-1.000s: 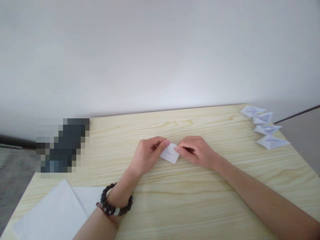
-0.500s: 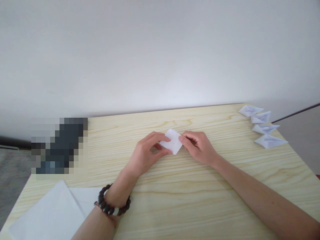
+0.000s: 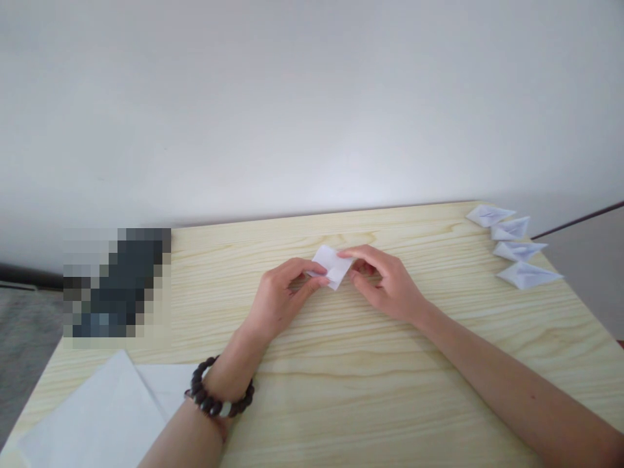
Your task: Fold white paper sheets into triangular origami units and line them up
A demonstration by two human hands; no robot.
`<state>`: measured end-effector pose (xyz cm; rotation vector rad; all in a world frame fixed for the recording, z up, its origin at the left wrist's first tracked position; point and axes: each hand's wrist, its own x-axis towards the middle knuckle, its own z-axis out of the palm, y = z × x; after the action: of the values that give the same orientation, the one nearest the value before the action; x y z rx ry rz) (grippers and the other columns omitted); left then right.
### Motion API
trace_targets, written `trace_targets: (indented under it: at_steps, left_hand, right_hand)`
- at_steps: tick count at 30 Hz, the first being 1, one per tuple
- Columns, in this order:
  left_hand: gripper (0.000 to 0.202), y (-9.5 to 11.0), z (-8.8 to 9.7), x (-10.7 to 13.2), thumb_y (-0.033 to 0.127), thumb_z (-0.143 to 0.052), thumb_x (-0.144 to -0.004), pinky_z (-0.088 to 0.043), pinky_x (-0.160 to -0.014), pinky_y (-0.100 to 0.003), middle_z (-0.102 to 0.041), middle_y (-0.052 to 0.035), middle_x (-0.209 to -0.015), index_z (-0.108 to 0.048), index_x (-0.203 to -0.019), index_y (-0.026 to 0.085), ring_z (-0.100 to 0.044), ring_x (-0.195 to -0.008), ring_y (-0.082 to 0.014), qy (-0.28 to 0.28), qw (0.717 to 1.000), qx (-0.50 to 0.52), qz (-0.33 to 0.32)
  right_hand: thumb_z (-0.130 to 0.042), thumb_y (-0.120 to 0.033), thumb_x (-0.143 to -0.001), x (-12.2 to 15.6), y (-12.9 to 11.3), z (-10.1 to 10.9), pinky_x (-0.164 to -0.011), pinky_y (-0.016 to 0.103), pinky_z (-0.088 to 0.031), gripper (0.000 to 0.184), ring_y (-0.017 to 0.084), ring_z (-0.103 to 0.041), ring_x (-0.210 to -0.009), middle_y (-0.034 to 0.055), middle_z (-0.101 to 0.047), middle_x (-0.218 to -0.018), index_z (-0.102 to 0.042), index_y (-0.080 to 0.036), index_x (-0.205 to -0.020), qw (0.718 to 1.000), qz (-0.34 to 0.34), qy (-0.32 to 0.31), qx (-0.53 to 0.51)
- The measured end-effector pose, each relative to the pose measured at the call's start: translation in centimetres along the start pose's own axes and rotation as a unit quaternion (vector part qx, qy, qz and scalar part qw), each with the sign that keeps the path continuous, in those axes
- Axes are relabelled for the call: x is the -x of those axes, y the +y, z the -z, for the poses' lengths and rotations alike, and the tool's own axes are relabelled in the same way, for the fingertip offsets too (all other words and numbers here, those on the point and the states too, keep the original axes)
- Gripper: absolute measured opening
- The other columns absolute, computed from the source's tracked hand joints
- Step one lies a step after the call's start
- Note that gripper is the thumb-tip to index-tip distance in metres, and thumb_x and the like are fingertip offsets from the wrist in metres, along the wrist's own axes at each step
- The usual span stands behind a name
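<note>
Over the middle of the table I have a small folded square of white paper [image 3: 336,265], tilted like a diamond, with creases on its face. My left hand [image 3: 285,292] pinches its left and lower side between thumb and fingers, and a beaded bracelet circles that wrist. On the other side, my right hand [image 3: 385,283] touches the paper's upper right edge with the index fingertip. Its thumb stands apart, just below the right corner. The paper's underside is hidden, as are some fingertips.
Several folded white paper boats [image 3: 529,275] stand in a column along the right edge. White paper sheets [image 3: 92,416] overlap at the lower left. A dark pixelated object [image 3: 127,279] lies at the far left. The wood-grain table [image 3: 390,403] meets a pale wall [image 3: 312,117].
My right thumb has come off the paper's face, and the index finger has stretched onto its upper right edge. The paper has shifted slightly up and left; my left hand still pinches it.
</note>
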<state>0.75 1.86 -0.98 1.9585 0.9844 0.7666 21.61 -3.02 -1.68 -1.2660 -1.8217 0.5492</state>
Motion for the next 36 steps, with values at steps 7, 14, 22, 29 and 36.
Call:
trace_targets:
  at_steps: [7,14,22,29,36]
  left_hand:
    - [0.02,-0.1,0.0,0.0,0.035,-0.06,-0.088,-0.049,-0.073,-0.024,-0.072,-0.0065,-0.09,-0.069,-0.09,0.017,-0.065,-0.08,-0.0159,-0.006,0.999,-0.011,-0.033]
    - [0.022,0.5,-0.1,0.0,0.034,-0.058,-0.088,-0.047,-0.064,-0.02,-0.072,-0.0034,-0.082,-0.07,-0.088,0.016,-0.062,-0.07,-0.013,0.019,1.0,-0.016,0.018]
    - [0.023,0.5,-0.2,0.1,0.036,-0.058,-0.088,-0.048,-0.066,-0.02,-0.073,-0.0023,-0.083,-0.071,-0.09,0.017,-0.064,-0.071,-0.0133,0.015,0.999,-0.026,0.023]
    - [0.015,0.1,-0.3,0.1,0.028,-0.062,-0.085,-0.05,-0.078,-0.027,-0.06,-0.0068,-0.099,-0.071,-0.095,0.02,-0.06,-0.091,-0.0162,0.049,0.987,-0.113,-0.101]
    - [0.021,-0.5,-0.6,0.2,0.012,-0.061,-0.081,-0.05,-0.083,-0.036,-0.062,-0.0076,-0.098,-0.07,-0.098,0.018,-0.056,-0.095,-0.0203,0.049,0.964,-0.204,-0.164]
  right_hand:
    - [-0.055,-0.017,-0.085,-0.2,-0.2,-0.1,-0.072,0.03,-0.052,0.019,0.018,-0.064,-0.091,0.0091,-0.067,-0.11,-0.065,-0.021,-0.101,1.0,0.005,0.023,-0.008]
    - [-0.058,-0.011,-0.079,-0.2,-0.3,-0.1,-0.076,0.031,-0.053,0.026,0.016,-0.061,-0.084,0.0081,-0.065,-0.105,-0.062,-0.02,-0.103,0.999,0.036,0.021,-0.025]
    - [-0.06,-0.014,-0.083,-0.1,-0.2,-0.3,-0.077,0.029,-0.052,0.013,0.016,-0.063,-0.085,0.0067,-0.066,-0.097,-0.063,-0.019,-0.094,0.999,0.035,0.022,0.012]
    - [-0.057,-0.016,-0.089,-0.1,0.1,-0.6,-0.08,0.031,-0.053,0.009,0.017,-0.064,-0.088,0.006,-0.069,-0.092,-0.063,-0.02,-0.093,0.991,0.087,0.027,0.1]
    - [-0.054,-0.011,-0.088,0.1,-0.2,-0.8,-0.08,0.034,-0.052,0.012,0.019,-0.063,-0.085,0.006,-0.069,-0.091,-0.061,-0.02,-0.093,0.982,0.116,0.014,0.149]
